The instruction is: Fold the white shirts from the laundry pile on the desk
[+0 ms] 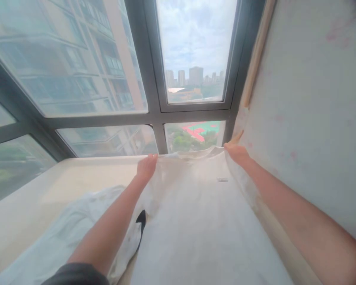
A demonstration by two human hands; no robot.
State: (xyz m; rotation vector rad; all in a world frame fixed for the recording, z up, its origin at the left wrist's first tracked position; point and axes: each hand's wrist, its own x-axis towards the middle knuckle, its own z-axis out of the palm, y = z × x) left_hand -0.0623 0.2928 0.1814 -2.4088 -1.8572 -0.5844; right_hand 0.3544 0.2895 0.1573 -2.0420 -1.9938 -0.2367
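A white T-shirt (192,213) is stretched out in front of me, its collar toward the window and a small label-like mark on the chest. My left hand (146,168) is closed on its left shoulder. At the other shoulder, my right hand (236,152) pinches the cloth between thumb and fingers, one finger pointing outward. The shirt's lower end runs out of the bottom of the view. Beside it, partly behind my left forearm, lies a crumpled pale garment (68,221) with a black piece showing near its edge.
The pale sill-like surface (47,190) reaches to the grey window frame (192,116). On the right a whitish wall (308,118) with faint pink marks stands close to my right arm. Buildings and greenery show through the glass.
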